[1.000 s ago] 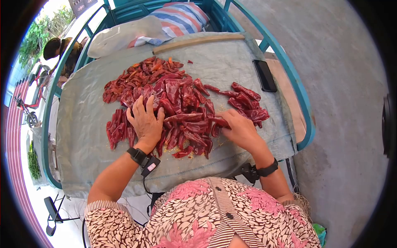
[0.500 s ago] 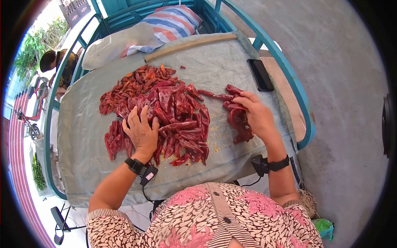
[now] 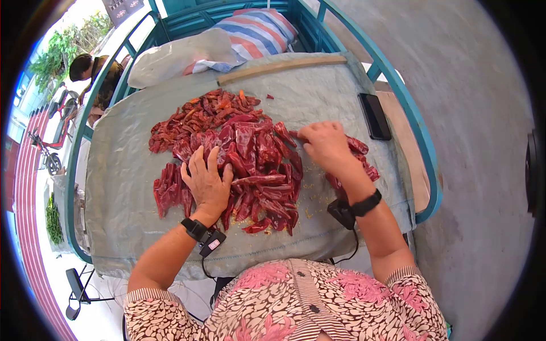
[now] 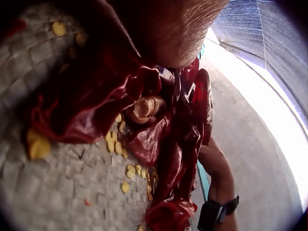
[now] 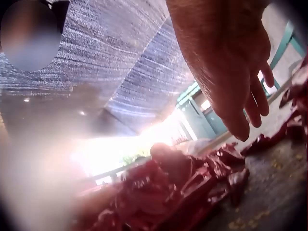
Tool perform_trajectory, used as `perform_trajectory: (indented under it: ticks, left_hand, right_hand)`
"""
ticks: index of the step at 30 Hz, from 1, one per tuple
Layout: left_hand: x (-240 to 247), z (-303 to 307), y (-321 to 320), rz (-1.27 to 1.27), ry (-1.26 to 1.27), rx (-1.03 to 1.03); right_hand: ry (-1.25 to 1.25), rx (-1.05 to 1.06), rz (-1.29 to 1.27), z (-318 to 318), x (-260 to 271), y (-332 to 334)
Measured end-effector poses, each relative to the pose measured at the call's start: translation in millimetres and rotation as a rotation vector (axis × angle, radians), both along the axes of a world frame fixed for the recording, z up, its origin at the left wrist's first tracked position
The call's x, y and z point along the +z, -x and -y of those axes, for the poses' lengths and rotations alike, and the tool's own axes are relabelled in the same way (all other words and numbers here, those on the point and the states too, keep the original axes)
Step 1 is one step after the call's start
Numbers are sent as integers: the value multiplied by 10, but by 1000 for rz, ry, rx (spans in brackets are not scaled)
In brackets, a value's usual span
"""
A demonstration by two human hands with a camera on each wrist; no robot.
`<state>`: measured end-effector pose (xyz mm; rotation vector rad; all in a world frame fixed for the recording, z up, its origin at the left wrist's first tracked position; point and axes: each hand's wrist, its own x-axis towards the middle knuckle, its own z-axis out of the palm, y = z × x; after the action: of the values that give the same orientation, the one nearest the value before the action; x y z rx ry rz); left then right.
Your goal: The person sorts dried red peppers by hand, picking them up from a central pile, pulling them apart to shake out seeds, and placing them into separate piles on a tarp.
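A heap of large dried red peppers [image 3: 267,187] lies mid-cloth, with smaller, darker red peppers [image 3: 199,113] behind it. The left hand [image 3: 207,184] rests on the heap's left part, fingers spread. Over the gap between the heap and a small group of peppers [image 3: 372,171] on the right is the right hand [image 3: 329,148]; its forearm covers part of that group. In the right wrist view the right hand [image 5: 236,72] hangs above the peppers [image 5: 159,187], fingers loosely extended and holding nothing. Yellow seeds [image 4: 113,144] lie beside peppers [image 4: 178,163] in the left wrist view.
A black phone [image 3: 375,116] lies at the cloth's right side. A wooden strip [image 3: 281,69] crosses the back, before a striped sack [image 3: 259,34] and a pale sack [image 3: 176,57]. Teal rails [image 3: 406,113] flank the cloth [image 3: 125,227]. Another person [image 3: 102,79] is beyond the left rail.
The right hand went from the heap's right edge to the right-hand group, gripping peppers there, then moved back left and let go. The left hand stayed on the heap.
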<state>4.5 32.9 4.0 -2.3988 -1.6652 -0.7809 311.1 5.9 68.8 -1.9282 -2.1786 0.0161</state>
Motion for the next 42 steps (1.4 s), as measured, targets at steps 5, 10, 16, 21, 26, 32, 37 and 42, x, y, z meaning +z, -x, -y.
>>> perform_trajectory:
  ticks: [5, 10, 16, 21, 26, 32, 37, 42]
  left_hand:
    - [24, -12, -17, 18, 1, 0]
    - [22, 15, -19, 11, -4, 2]
    - [46, 24, -27, 23, 7, 11]
    - [37, 7, -17, 38, -14, -4]
    - [47, 10, -24, 28, -8, 14]
    - [10, 9, -34, 14, 20, 22]
    - [7, -7, -29, 18, 7, 12]
    - [-29, -4, -8, 31, -26, -2]
  right_hand:
    - [-158, 20, 89, -238, -511, 33]
    - [-197, -155, 58, -97, -241, -90]
    - [-203, -192, -86, -129, -66, 170]
    - [-175, -92, -215, -330, -449, 326]
    - [-199, -207, -146, -234, -218, 92]
    - [-267, -176, -115, -67, -179, -21]
    - [23, -69, -326, -4, -241, 413]
    - [-110, -67, -318, -67, -292, 249]
